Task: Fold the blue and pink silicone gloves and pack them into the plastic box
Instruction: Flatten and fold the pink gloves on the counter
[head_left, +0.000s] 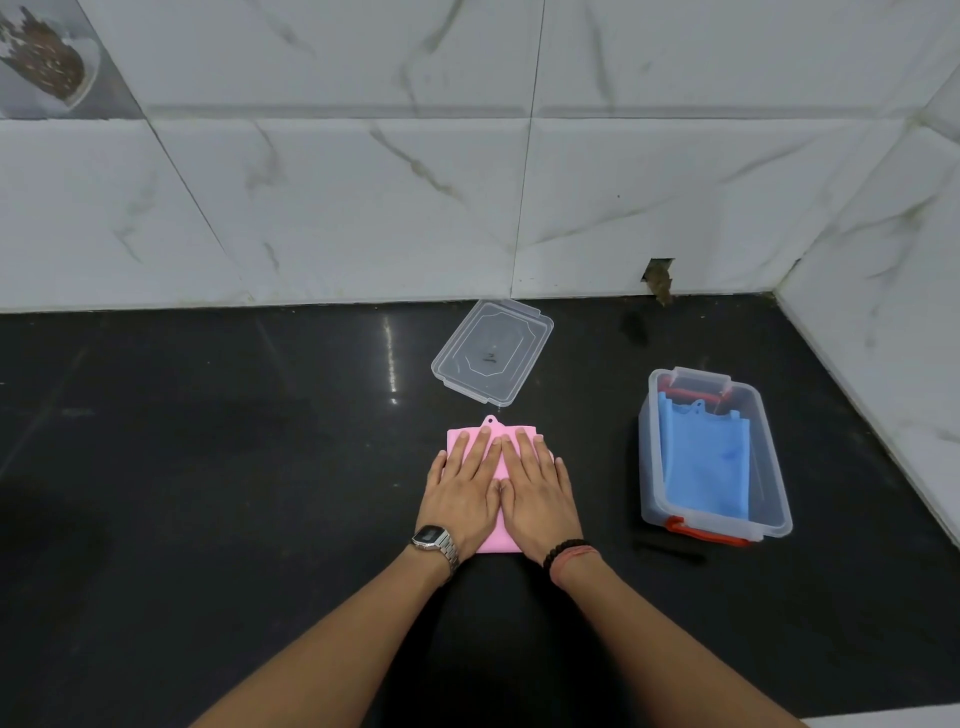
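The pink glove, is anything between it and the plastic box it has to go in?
Nothing visible. Bare dark counter separates the pink glove from the open plastic box; the lid lies behind, and the blue glove lies flat inside.

Head view — forward, downward, near

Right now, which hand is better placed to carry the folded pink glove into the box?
Probably the right hand: it lies flat on the pink glove and is nearer to the plastic box, where the blue glove already lies.
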